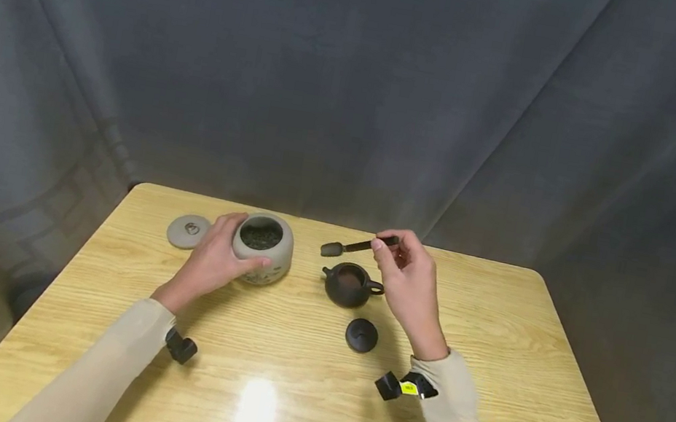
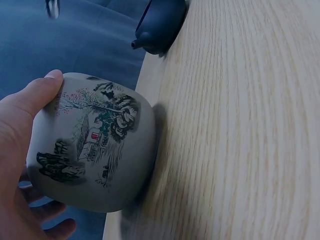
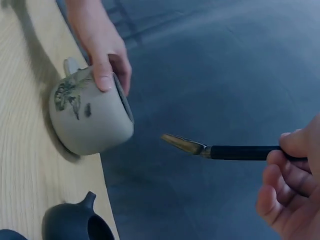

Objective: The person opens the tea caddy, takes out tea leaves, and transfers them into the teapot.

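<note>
A grey ceramic tea jar [image 1: 278, 261] with a painted landscape [image 2: 95, 135] is full of dark tea leaves [image 1: 261, 235]. My left hand [image 1: 216, 258] grips it from the left, thumb on the near side by the rim, fingers around the far side. Between thumb and fingers, my right hand [image 1: 410, 278] pinches the dark handle of a tea scoop [image 1: 333, 248]. The scoop is held in the air, its head pointing left toward the jar, above and behind a dark teapot [image 1: 346, 293]. The teapot stands uncovered, with its spout to the left and handle to the right.
The round dark teapot lid [image 1: 362, 335] lies on the wooden table [image 1: 205, 382] in front of the teapot. At the left, beyond my left hand, is the jar's grey lid [image 1: 187, 231]. A dark curtain [image 1: 343, 94] hangs behind the table's far edge.
</note>
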A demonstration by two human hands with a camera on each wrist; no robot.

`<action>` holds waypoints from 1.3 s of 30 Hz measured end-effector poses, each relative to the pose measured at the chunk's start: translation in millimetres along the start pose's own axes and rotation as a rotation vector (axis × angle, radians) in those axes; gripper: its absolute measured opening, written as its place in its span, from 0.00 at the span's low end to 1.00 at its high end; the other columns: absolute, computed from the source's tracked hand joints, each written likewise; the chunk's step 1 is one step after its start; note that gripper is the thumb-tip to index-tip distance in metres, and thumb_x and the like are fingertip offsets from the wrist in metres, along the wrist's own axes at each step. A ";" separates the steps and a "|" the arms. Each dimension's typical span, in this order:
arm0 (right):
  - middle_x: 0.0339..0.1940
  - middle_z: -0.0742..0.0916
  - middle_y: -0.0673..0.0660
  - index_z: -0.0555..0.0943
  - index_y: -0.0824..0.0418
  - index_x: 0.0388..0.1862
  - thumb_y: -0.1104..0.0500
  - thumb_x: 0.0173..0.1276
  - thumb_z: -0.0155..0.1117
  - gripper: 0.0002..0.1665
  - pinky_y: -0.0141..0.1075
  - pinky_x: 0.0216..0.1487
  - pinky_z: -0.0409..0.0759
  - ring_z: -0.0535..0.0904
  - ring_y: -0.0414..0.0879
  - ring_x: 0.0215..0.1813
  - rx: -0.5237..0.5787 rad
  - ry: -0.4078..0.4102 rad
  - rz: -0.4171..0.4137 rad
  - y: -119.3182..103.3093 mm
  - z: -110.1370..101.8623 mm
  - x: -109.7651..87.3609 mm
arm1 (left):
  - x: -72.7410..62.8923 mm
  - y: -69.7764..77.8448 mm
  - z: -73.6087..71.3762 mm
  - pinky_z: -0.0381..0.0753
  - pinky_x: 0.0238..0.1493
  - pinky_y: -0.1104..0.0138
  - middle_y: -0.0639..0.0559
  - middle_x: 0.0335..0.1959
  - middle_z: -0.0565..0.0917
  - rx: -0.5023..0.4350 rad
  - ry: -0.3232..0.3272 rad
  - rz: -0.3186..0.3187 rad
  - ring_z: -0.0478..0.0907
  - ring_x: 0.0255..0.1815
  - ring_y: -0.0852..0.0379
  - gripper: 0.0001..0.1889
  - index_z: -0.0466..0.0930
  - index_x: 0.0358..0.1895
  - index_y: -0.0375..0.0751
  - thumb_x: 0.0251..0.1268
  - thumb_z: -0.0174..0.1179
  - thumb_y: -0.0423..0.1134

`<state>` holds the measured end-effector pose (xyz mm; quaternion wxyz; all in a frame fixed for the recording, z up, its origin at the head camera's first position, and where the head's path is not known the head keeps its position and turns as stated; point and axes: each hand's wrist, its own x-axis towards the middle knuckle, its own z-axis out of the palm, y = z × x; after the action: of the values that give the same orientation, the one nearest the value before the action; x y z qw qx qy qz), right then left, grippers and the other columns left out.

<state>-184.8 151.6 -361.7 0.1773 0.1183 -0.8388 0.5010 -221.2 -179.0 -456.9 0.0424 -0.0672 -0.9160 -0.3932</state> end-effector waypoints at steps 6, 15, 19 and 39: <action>0.37 0.91 0.58 0.86 0.62 0.53 0.60 0.78 0.68 0.10 0.35 0.41 0.82 0.84 0.47 0.38 -0.067 -0.050 -0.149 -10.4 28.4 5.5 | 0.3 1.4 0.3 0.71 0.75 0.35 0.37 0.83 0.62 -0.004 0.004 0.003 0.66 0.80 0.34 0.60 0.56 0.84 0.39 0.57 0.76 0.68; 0.42 0.90 0.55 0.85 0.62 0.55 0.61 0.80 0.65 0.10 0.35 0.39 0.85 0.85 0.44 0.42 -0.110 -0.153 -0.370 -13.2 75.6 4.7 | -1.2 1.7 3.2 0.73 0.74 0.36 0.37 0.82 0.63 -0.018 -0.001 0.016 0.68 0.78 0.35 0.59 0.57 0.84 0.38 0.58 0.76 0.66; 0.45 0.89 0.52 0.85 0.61 0.56 0.61 0.81 0.64 0.10 0.35 0.40 0.84 0.83 0.41 0.43 -0.154 -0.192 -0.413 -11.9 91.5 5.3 | -2.0 0.7 2.2 0.75 0.71 0.37 0.36 0.82 0.63 -0.018 -0.009 0.016 0.70 0.76 0.36 0.59 0.55 0.84 0.38 0.59 0.75 0.68; 0.48 0.88 0.54 0.84 0.61 0.55 0.58 0.83 0.60 0.10 0.39 0.47 0.87 0.85 0.45 0.47 -0.358 -0.256 -0.397 8.0 143.4 11.9 | -1.2 0.2 -0.4 0.77 0.69 0.39 0.36 0.83 0.61 0.005 -0.011 0.010 0.71 0.74 0.37 0.61 0.52 0.85 0.38 0.60 0.73 0.68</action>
<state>-224.3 28.6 -425.6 0.1825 0.3092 -0.8898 0.2817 -220.0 -179.3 -456.6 0.0394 -0.0737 -0.9168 -0.3905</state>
